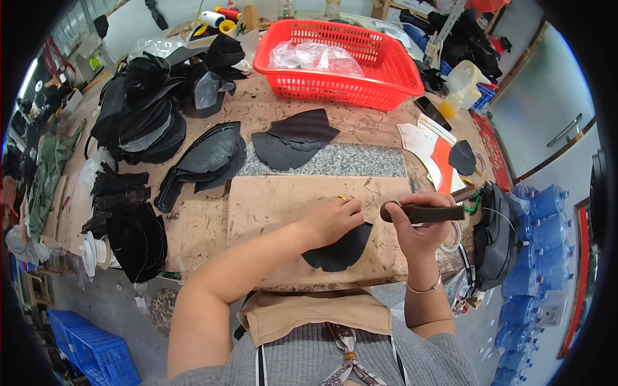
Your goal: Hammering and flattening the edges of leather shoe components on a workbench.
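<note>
Head view, inspected outward from the body. Closest in, the left hand [331, 219] lies palm-down with fingers spread flat on a black curved leather piece [340, 249], pinning it to the brown cardboard work pad [270, 206]; the piece sits under and just below that hand, at the pad's near edge. Immediately right of it, the right hand [418, 225] is closed in a fist grip around the dark handle of a hammer-like tool [421, 212], held level above the pad and apart from the piece; the tool's head extends to the right and is partly hidden, so its type is not confirmed.

Judgement on the step in hand: the work appears to be flattening or striking the piece. To do it well, the pinning fingers should sit clear of the spot to be struck, the piece should lie fully on the pad rather than overhanging its edge, and blows should be short and square so the material does not creep.

Beyond the hands, a grey speckled stone slab [335, 161] carries further black cut pieces [293, 138]. Left of the left hand, stacks of black pieces [135, 241] stand well apart. Farthest off, a red plastic basket [386, 77] holds clear bags.
</note>
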Tool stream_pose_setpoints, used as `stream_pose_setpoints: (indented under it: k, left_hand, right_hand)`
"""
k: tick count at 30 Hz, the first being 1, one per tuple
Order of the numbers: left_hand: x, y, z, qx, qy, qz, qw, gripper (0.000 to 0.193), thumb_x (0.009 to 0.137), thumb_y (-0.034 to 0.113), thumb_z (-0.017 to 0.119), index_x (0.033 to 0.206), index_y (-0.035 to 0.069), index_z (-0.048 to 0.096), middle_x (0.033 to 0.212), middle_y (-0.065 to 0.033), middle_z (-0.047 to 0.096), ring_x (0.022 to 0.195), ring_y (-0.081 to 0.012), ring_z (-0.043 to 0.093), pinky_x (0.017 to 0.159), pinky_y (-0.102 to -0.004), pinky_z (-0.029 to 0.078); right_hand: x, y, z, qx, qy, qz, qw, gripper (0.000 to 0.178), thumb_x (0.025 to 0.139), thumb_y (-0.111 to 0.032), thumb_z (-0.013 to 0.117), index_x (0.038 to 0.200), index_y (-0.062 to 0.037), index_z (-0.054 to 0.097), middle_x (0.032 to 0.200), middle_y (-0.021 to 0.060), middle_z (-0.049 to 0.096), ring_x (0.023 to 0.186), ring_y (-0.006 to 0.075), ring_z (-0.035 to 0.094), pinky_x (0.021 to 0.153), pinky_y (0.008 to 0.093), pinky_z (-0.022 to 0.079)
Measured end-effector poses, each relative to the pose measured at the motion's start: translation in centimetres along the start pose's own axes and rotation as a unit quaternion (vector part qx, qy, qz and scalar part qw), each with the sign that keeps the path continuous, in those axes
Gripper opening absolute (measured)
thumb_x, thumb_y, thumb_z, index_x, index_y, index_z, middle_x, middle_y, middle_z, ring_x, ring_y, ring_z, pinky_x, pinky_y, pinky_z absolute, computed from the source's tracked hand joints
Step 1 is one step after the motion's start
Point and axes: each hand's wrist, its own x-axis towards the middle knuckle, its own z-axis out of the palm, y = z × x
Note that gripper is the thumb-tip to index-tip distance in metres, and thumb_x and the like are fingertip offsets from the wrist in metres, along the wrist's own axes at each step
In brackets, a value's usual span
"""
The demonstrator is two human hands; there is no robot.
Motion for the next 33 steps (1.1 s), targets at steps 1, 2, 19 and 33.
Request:
stream_pose_setpoints:
  k: [1, 2, 19, 33]
  left_hand:
    - [0.4, -0.1, 0.2, -0.009, 0.006, 0.006, 1.0, 0.015, 0.08, 0.009, 0.057, 0.093, 0.01, 0.065, 0.096, -0.0063, 0.058, 0.096, -0.027, 0.058, 0.085, -0.0367, 0.048]
    - [0.8, -0.1, 0.4, -0.02, 0.011, 0.013, 1.0, 0.016, 0.081, 0.01, 0.056, 0.094, 0.01, 0.064, 0.096, -0.0061, 0.058, 0.097, -0.0262, 0.058, 0.085, -0.037, 0.048]
    - [-0.6, 0.5, -0.2, -0.03, 0.039, 0.004, 0.999, 0.022, 0.079, 0.008, 0.055, 0.098, 0.005, 0.066, 0.097, -0.0069, 0.059, 0.097, -0.0251, 0.056, 0.081, -0.0341, 0.05]
    - [-1.6, 0.2, -0.6, -0.056, 0.064, -0.032, 0.996, 0.022, 0.072, 0.0, 0.063, 0.092, 0.007, 0.07, 0.091, -0.0061, 0.062, 0.088, -0.0256, 0.058, 0.078, -0.0347, 0.051]
  right_hand:
    - [-0.4, 0.5, -0.1, -0.022, 0.011, -0.016, 1.0, 0.025, 0.068, -0.013, 0.081, 0.08, -0.0138, 0.059, 0.072, -0.0011, 0.063, 0.068, 0.0178, 0.059, 0.083, 0.0366, 0.035]
    - [-0.9, 1.1, 0.0, -0.046, 0.021, -0.03, 0.998, 0.026, 0.068, -0.013, 0.081, 0.081, -0.0139, 0.059, 0.072, -0.0009, 0.063, 0.068, 0.0177, 0.059, 0.084, 0.0366, 0.035]
    - [-3.5, 3.5, 3.1, -0.056, -0.061, 0.019, 0.996, 0.023, 0.071, -0.017, 0.079, 0.079, -0.0108, 0.059, 0.072, 0.0001, 0.062, 0.071, 0.0215, 0.058, 0.082, 0.0373, 0.036]
    - [-2.5, 3.3, 3.2, -0.037, -0.136, 0.05, 0.989, 0.022, 0.068, -0.017, 0.079, 0.077, -0.0083, 0.061, 0.069, 0.003, 0.064, 0.07, 0.0249, 0.061, 0.083, 0.0389, 0.038]
